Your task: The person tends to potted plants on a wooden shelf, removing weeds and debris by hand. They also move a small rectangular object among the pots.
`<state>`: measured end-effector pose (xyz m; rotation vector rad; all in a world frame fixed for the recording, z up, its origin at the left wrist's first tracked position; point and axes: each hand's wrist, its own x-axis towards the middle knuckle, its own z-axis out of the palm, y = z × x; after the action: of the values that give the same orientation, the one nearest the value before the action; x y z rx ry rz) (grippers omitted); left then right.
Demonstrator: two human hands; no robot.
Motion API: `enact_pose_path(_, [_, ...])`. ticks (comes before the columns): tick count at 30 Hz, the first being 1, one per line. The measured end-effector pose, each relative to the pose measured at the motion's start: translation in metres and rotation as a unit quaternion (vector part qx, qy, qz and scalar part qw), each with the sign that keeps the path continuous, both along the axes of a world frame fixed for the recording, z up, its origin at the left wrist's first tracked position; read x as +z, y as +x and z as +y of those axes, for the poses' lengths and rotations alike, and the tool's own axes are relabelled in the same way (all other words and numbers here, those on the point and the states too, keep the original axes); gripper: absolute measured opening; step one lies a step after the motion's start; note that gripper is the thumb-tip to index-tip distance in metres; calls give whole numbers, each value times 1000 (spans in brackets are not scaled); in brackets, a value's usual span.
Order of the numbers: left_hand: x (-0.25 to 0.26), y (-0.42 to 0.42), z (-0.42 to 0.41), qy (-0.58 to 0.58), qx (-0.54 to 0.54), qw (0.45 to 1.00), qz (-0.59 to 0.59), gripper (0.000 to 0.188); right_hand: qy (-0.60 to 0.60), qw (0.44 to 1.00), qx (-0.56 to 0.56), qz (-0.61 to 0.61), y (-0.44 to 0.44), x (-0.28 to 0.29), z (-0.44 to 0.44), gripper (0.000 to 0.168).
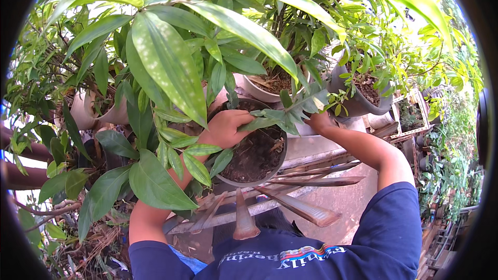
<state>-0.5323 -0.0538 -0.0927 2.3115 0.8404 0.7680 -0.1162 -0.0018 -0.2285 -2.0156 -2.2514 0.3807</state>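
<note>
My left hand reaches over a round dark plant pot of soil, its fingers at the edge of a lobed green leaf; whether it grips the leaf is unclear. To the right, my right hand is low beside the grey plant pot, partly behind the leaf, and its fingertips are hidden. Dark soil with some dry bits fills the round pot. Large glossy leaves hang in front of my left arm and cover part of it.
Behind the round pot stands a white pot with a plant. Broken pale pots stand at the left. Dried, pointed stalk pieces stick out towards my body. A white crate is at the right. Dense foliage surrounds the pots.
</note>
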Motion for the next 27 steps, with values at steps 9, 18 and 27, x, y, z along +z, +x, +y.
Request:
enact_pose_path(9, [-3,3,-1,20,3,999,-40,22,6,999,41,6,10,-11,4,48])
enact_pose_path(18, [2,-2,-3,-4,6,1000,-7,25,-44,998,-12,39,6,24,7,44])
enact_pose_path(27, [7,2,-2,-5,0,999,-34,23,-228,759,-206,574,-38,191,-60,20])
